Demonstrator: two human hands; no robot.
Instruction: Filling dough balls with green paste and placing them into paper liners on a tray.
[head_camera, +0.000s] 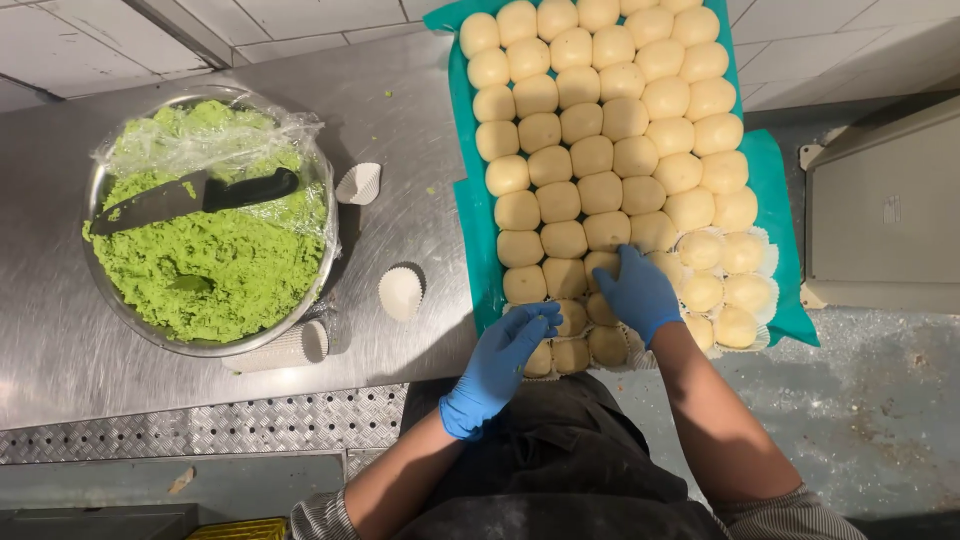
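A tray lined with teal sheet (775, 175) holds several rows of pale yellow dough balls (600, 150). Those at the near right sit in white paper cups (765, 262). My right hand (637, 293), in a blue glove, rests on the balls at the tray's near end, fingers curled over one ball. My left hand (503, 365), also gloved in blue, hovers at the tray's near left corner, its fingertips pinched beside a ball; what it pinches is too small to tell.
A steel bowl (110, 300) of green paste stands at the left under loose plastic wrap, a black-handled knife (190, 197) lying on it. Loose paper cups (401, 292) and a stack of cups (285, 348) lie on the steel counter. A grey box (885, 210) sits at the right.
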